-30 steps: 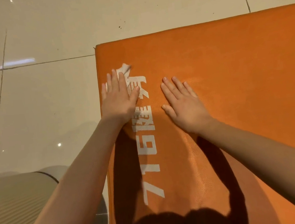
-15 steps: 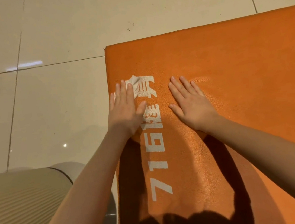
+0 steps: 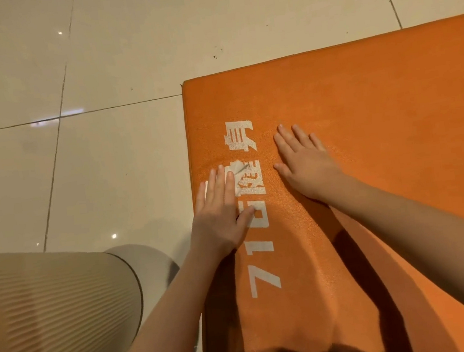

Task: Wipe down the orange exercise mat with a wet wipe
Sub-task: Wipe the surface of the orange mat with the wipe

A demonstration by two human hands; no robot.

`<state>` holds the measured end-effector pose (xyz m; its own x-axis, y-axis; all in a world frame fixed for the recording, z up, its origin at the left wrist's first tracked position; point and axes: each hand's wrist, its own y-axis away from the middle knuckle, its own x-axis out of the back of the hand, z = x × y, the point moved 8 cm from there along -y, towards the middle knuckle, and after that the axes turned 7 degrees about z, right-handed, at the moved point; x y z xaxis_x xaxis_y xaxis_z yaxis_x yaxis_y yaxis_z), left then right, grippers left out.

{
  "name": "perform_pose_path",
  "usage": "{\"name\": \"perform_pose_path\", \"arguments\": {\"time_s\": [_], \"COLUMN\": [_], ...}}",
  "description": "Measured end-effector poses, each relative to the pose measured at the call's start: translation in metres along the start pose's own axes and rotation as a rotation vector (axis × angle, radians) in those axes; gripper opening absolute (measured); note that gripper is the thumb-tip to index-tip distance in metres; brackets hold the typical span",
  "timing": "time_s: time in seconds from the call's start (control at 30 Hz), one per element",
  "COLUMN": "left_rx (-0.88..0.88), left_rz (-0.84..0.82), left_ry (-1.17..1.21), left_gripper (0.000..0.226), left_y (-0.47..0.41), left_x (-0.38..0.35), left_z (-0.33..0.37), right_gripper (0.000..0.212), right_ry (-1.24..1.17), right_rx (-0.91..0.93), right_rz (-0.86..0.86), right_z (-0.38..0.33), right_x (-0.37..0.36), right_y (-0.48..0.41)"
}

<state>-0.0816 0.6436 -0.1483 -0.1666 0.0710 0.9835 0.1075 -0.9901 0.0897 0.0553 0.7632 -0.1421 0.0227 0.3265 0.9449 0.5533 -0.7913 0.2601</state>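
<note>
The mat (image 3: 376, 107) lies flat on a pale tiled floor (image 3: 108, 166), filling the right side of the view, with its far left corner showing and its left edge running down toward the camera. Its surface is a strong orange with a fine leathery grain, and it is a little paler and glossier in the band between the two arms. A line of white print (image 3: 258, 230) runs along the left edge: blocky characters at the far end, then the digits 716 nearer the camera, the white paint looking speckled and worn. The left hand (image 3: 217, 209) rests palm down just inside the left edge, fingers straight and close together, pressing the wipe (image 3: 236, 172) against the mat. The wipe is white and crumpled; only a creased corner shows past the fingertips, plus a sliver beside the little finger, and it overlaps the middle characters of the print. The right hand (image 3: 308, 167) lies flat on bare orange just right of the print, fingers straight and slightly spread, holding nothing. Dark shadows of both arms fall across the near part of the mat. On the floor at the lower left lies a ribbed grey-beige roll (image 3: 56, 317), near the mat's left edge.
</note>
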Motion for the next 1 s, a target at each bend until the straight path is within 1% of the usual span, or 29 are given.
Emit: {"name": "perform_pose_path", "arguments": {"time_s": [0.1, 0.2, 0.27, 0.33, 0.47, 0.53, 0.57, 0.63, 0.7, 0.77, 0.83, 0.9, 1.0], "left_rx": [0.010, 0.068, 0.073, 0.038, -0.018, 0.004, 0.033, 0.107, 0.155, 0.150, 0.087, 0.050, 0.078], "left_rz": [-0.025, -0.074, -0.045, -0.014, -0.031, -0.034, -0.061, -0.105, -0.115, -0.084, -0.061, -0.085, -0.134], "left_ry": [0.019, 0.076, 0.101, 0.111, 0.093, 0.059, 0.046, 0.038, 0.059, 0.089, 0.093, 0.103, 0.065], "left_gripper": [0.085, 0.080, 0.084, 0.087, 0.085, 0.086, 0.086, 0.082, 0.078, 0.083, 0.086, 0.084, 0.079], "left_y": [-0.004, -0.003, 0.011, 0.036, 0.060, 0.050, 0.044, 0.037, 0.041, 0.058, 0.085, 0.104, 0.095], "left_x": [0.001, -0.002, 0.001, 0.001, -0.008, -0.008, -0.008, -0.010, -0.010, -0.008, -0.008, -0.010, -0.014], "left_z": [0.001, -0.001, 0.003, 0.012, 0.012, 0.008, 0.007, 0.005, 0.008, 0.014, 0.025, 0.027, 0.018], "right_gripper": [0.067, 0.070, 0.070, 0.070, 0.072, 0.073, 0.073, 0.073, 0.074, 0.074, 0.074, 0.074, 0.071], "right_ry": [-0.011, -0.004, 0.008, 0.031, 0.047, 0.052, 0.057, 0.073, 0.077, 0.049, 0.013, -0.017, -0.041], "right_rx": [-0.040, -0.035, -0.036, -0.025, 0.008, 0.011, 0.008, -0.001, -0.009, -0.018, -0.021, -0.008, -0.004], "right_rz": [-0.018, -0.050, -0.071, -0.067, -0.087, -0.086, -0.094, -0.106, -0.111, -0.109, -0.128, -0.153, -0.161], "right_z": [-0.013, -0.021, -0.019, -0.017, -0.016, -0.016, -0.016, -0.018, -0.019, -0.021, -0.027, -0.035, -0.039], "right_x": [-0.009, -0.027, -0.039, -0.043, -0.041, -0.040, -0.040, -0.040, -0.036, -0.033, -0.034, -0.041, -0.049], "right_y": [0.035, 0.081, 0.097, 0.099, 0.094, 0.094, 0.094, 0.092, 0.092, 0.096, 0.113, 0.137, 0.158]}}
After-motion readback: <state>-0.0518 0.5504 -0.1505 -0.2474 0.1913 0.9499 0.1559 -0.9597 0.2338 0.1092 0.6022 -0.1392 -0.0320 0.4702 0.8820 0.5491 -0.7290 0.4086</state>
